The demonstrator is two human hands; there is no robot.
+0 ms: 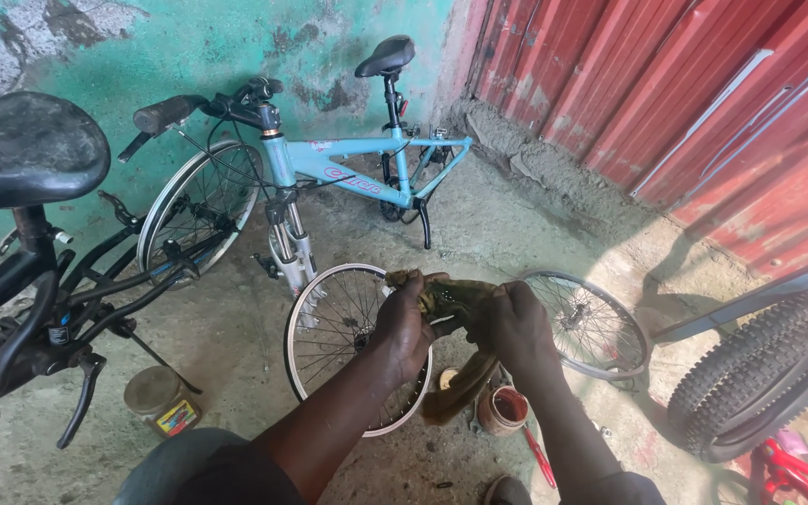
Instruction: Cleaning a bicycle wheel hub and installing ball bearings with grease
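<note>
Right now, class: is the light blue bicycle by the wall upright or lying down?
Upright. The light blue bicycle stands on its kickstand, saddle on top, though its front wheel is off the fork.

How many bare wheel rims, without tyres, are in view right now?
3: one rim leaning by the wall behind the black bike, one rim under the left hand, one rim beside the right hand. Others may be hidden.

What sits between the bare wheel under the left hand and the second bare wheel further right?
In the head view, both hands, left and right, gripping a dirty rag, with a small open tin below them.
</note>
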